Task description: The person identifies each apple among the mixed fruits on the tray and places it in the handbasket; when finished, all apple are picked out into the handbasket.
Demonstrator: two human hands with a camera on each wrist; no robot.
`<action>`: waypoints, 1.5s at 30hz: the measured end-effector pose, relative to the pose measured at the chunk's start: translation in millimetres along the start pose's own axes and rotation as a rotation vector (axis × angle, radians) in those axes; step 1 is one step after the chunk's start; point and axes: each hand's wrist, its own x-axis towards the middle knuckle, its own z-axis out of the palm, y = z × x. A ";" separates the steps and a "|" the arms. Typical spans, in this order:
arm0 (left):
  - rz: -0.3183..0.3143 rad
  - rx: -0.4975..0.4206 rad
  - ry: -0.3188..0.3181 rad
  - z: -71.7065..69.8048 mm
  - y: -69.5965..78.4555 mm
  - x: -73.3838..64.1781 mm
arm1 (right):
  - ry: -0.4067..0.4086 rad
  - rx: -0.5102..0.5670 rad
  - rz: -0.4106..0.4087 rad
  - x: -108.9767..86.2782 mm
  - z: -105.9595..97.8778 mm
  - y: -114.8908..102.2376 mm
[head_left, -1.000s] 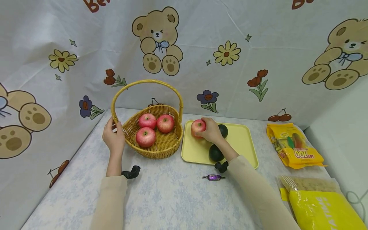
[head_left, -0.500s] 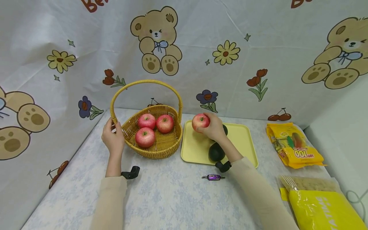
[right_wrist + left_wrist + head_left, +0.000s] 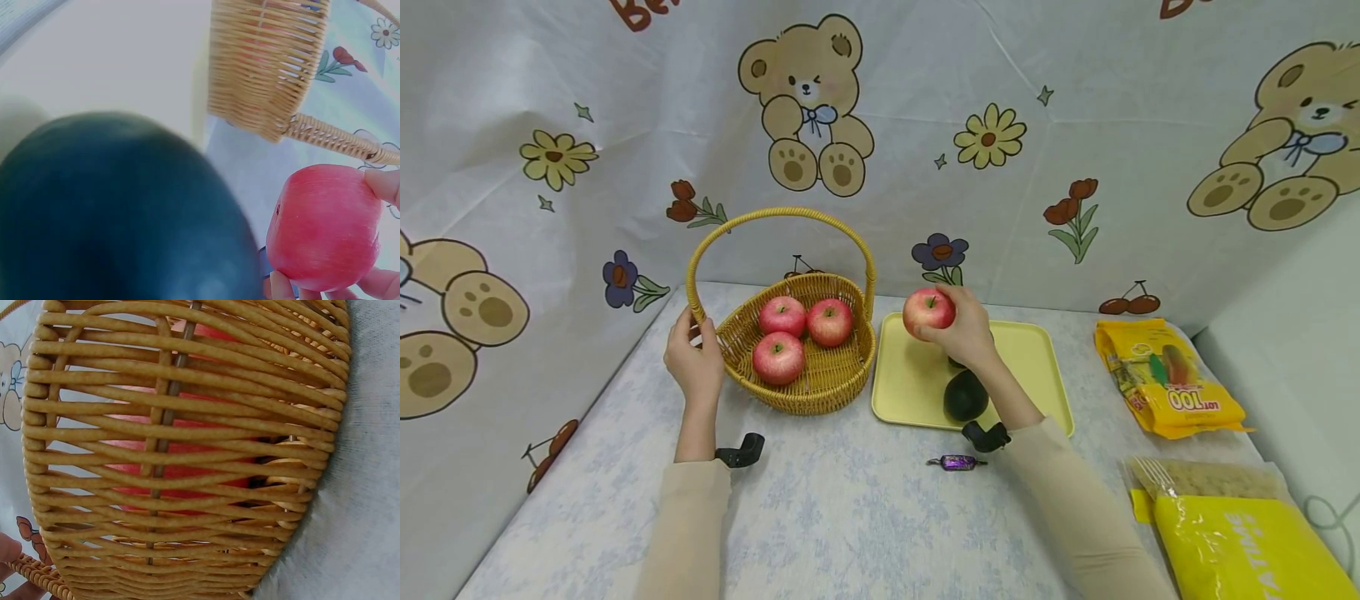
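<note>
My right hand [image 3: 964,332] grips a red apple [image 3: 927,312] by its sides, above the left part of a yellow tray [image 3: 904,396]. Thumb and fingertips press against this apple [image 3: 325,228] in the right wrist view. Two dark green, avocado-like fruits are on the tray; the nearer fruit [image 3: 966,395] shows well, while the other is mostly behind my right hand. At the left, my left hand [image 3: 697,360] holds the handle [image 3: 696,287] of a wicker basket [image 3: 805,403] near its base. Three red apples, one of them the front apple [image 3: 778,358], lie inside the basket.
A purple wrapped candy [image 3: 957,462] lies in front of the tray. To the right are a yellow snack bag [image 3: 1172,383] and a larger yellow packet [image 3: 1247,533]. A bear-patterned cloth [image 3: 910,83] hangs behind the table.
My right hand has lifted the apple off the tray, moving up and slightly to the right. The left hand stays at the basket handle, and the basket's apples have not moved.
</note>
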 end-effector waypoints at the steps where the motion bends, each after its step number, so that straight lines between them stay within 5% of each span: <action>1: -0.001 0.000 -0.002 0.0 0.0 0.0 | 0.001 0.005 -0.001 -0.6 -0.5 -1.2; 24: -0.007 0.001 -0.003 0.4 -1.0 0.6 | 0.021 0.089 -0.172 -14.3 15.4 -41.9; 45: -0.006 -0.008 -0.006 0.1 -1.9 0.8 | -0.080 0.047 -0.259 -11.3 73.7 -76.4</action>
